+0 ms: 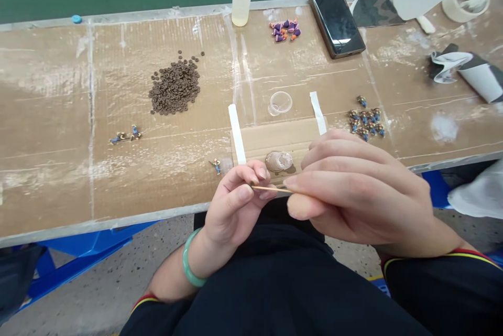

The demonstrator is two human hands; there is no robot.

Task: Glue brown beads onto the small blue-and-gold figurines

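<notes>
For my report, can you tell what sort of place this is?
It looks like a handcraft workshop for miniatures: tiny painted figures in small groups, a heap of small brown rings, and a cardboard-topped workbench dusted with white residue.

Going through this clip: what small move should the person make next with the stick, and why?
Probably dip the stick into the pale blob on the cardboard: the right hand and left hand both hold the stick, and the blob lies just beyond them, within easy reach.

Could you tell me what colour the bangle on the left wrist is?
The bangle is pale green, best seen in the head view.
</notes>
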